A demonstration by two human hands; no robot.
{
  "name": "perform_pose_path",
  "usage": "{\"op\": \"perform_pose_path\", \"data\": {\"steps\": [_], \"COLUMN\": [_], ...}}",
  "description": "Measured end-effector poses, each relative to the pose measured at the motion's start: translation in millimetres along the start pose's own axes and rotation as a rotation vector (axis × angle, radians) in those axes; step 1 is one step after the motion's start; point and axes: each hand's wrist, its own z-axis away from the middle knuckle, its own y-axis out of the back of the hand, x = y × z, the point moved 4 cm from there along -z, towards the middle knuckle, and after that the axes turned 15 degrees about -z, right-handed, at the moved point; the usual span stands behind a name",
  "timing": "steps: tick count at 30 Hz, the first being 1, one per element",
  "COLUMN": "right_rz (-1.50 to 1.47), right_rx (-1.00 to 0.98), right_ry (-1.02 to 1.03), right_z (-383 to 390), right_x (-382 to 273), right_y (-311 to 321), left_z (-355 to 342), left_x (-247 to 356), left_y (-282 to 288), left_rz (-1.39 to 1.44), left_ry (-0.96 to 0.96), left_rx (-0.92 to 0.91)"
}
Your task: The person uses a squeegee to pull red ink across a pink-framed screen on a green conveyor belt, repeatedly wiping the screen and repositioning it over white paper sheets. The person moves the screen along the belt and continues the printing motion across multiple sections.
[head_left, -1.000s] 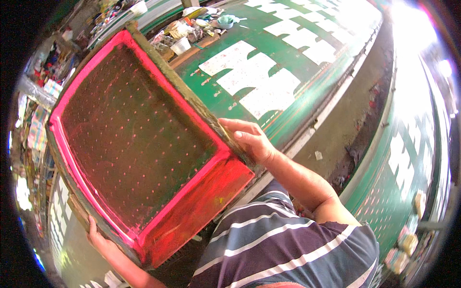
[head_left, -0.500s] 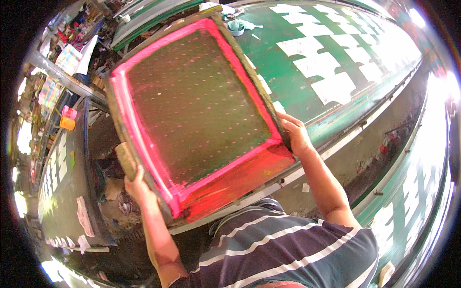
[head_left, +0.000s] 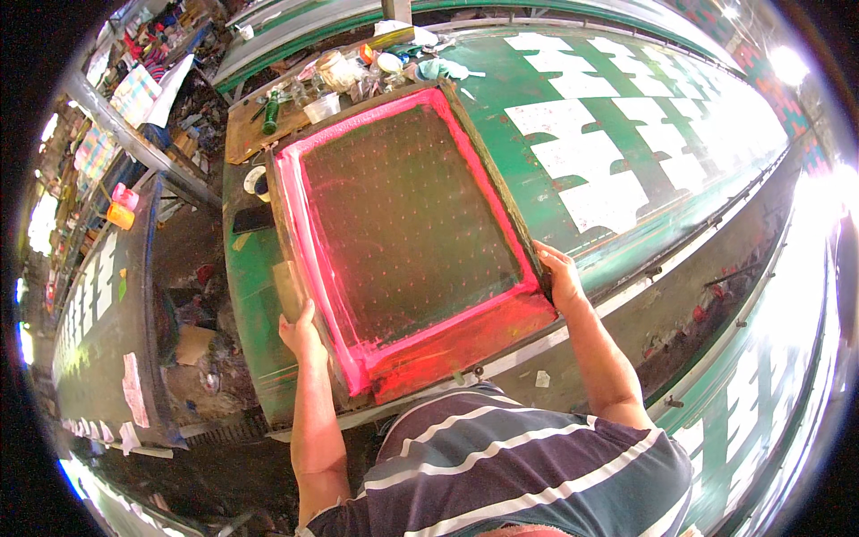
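Observation:
Between my two hands is a large screen-printing frame (head_left: 407,228), with a dark dotted mesh, a bright pink border and a red strip along its near side. Gripping its left side near the front corner is my left hand (head_left: 304,336), its thumb on top beside a pale wooden piece (head_left: 288,291). My right hand (head_left: 562,276) is closed on the right side, close to the near right corner; the fingers beneath are partly hidden. The frame is over the end of a long green table (head_left: 255,313), and whether it touches the surface I cannot tell.
Rows of white cut pieces (head_left: 604,192) lie on the green table to the right. Beyond the frame are a plastic cup (head_left: 322,108), a green bottle (head_left: 271,115), a jar (head_left: 335,72) and a crumpled cloth (head_left: 443,69). A metal post (head_left: 125,125) stands at left.
The frame and both hands have come nearer and rightward in the picture. Table-end clutter and a green strip left of the frame now show. Both hands keep their hold.

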Motion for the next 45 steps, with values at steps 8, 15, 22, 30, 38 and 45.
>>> {"op": "perform_pose_path", "data": {"steps": [8,15,22,30,38,45], "right_rz": [0.117,0.442,1.348,1.569,1.583,1.837], "right_rx": [0.020,0.019,-0.588,-0.831,-0.826,-0.841], "right_ry": [0.026,0.006,0.538,0.585,0.689,0.323], "right_z": [-7,8,89,145,132,114], "right_x": [-4,-23,-12,47,42,81], "right_y": [31,28,-93,-102,-135,-177], "left_z": [6,6,6,-1,-26,-8], "left_x": [-6,-10,-11,-27,-30,-17], "left_y": [-17,-25,-13,-26,-27,-32], "left_rz": [-0.088,-0.131,-0.260,-0.452,-0.413,-0.429], "left_ry": [-0.022,-0.028,-0.029,-0.062,-0.144,-0.232], "left_rx": [-0.059,-0.029,-0.002,0.036,0.008,-0.005]}}
